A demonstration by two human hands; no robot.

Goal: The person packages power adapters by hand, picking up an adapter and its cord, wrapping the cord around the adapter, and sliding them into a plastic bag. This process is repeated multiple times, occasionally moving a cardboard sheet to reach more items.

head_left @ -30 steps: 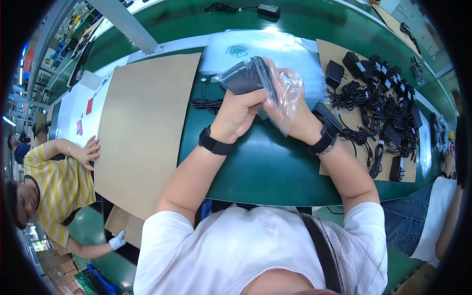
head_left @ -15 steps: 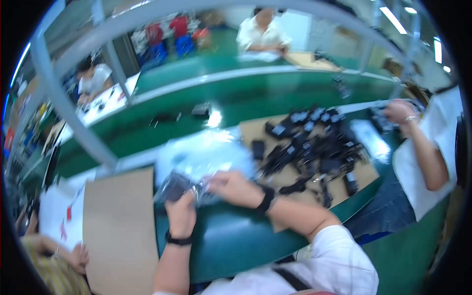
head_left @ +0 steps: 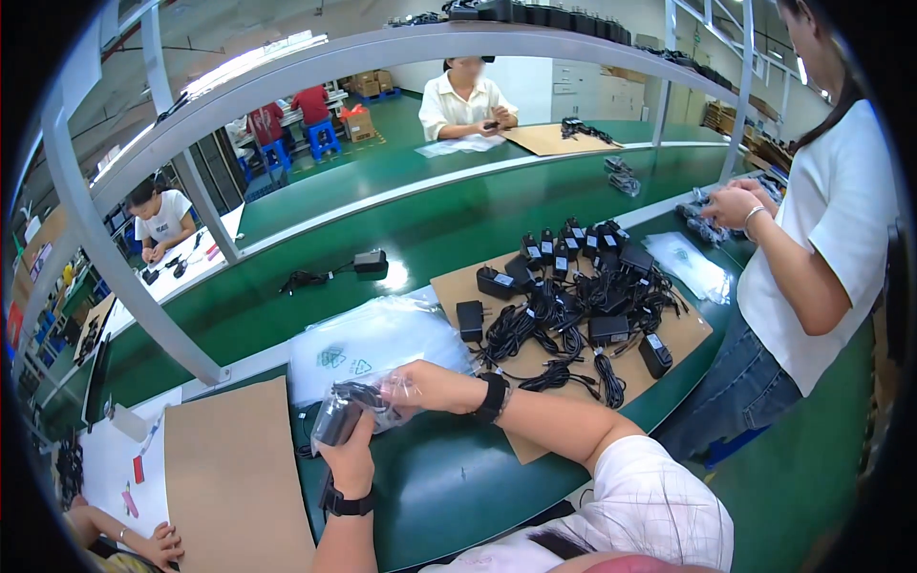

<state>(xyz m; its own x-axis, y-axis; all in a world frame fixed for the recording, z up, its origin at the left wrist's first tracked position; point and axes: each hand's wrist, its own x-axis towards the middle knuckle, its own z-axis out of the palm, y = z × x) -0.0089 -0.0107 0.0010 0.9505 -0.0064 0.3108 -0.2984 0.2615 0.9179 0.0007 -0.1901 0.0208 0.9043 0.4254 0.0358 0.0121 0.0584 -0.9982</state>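
Observation:
My left hand (head_left: 353, 456) is closed around a black power adapter (head_left: 336, 420) inside a clear plastic bag (head_left: 387, 420). A coiled dark cable (head_left: 358, 392) shows at the adapter's far end within the film. Fingers of my right hand (head_left: 430, 387) pinch the bag's right end, over the near edge of a stack of flat clear bags (head_left: 377, 329) with green print. To the right, a heap of black adapters with bundled cables (head_left: 573, 306) covers most of a cardboard sheet (head_left: 452, 288).
A brown cardboard sheet (head_left: 234, 468) lies at left, with another person's hand (head_left: 164, 546) at its edge. At right a standing co-worker (head_left: 812, 220) handles wrapped items beside more clear bags (head_left: 690, 267). A metal shelf frame (head_left: 134, 248) rises beyond the green table (head_left: 439, 497).
The view has shifted and sharpened. My hands stay together on the bagged adapter, which is now held more upright with its cable showing. The right-hand co-worker's two hands have come together.

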